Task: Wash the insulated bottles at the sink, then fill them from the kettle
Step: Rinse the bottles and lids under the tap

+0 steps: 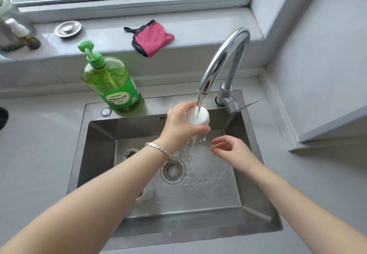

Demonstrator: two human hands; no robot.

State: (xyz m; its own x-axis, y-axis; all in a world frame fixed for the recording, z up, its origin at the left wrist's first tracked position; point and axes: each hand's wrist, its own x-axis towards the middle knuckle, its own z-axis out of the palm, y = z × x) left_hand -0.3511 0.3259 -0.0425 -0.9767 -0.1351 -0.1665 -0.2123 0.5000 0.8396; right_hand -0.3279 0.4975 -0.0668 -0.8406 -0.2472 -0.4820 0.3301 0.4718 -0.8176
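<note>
Rinsing step. The left hand's [179, 126] fingers [198, 129] grasp the white bottle part [198, 117] directly under the tap [224, 59] stream, so runoff falls into the sink [99, 154]. Just below those fingers, the right hand [228, 150] is released and holds nothing.

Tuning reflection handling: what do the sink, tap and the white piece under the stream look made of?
Sink: brushed stainless steel, soft grey sheen. Tap: polished chrome-like metal, mirror reflections. White piece: probably plastic, opaque and smooth; coated metal possible.
</note>
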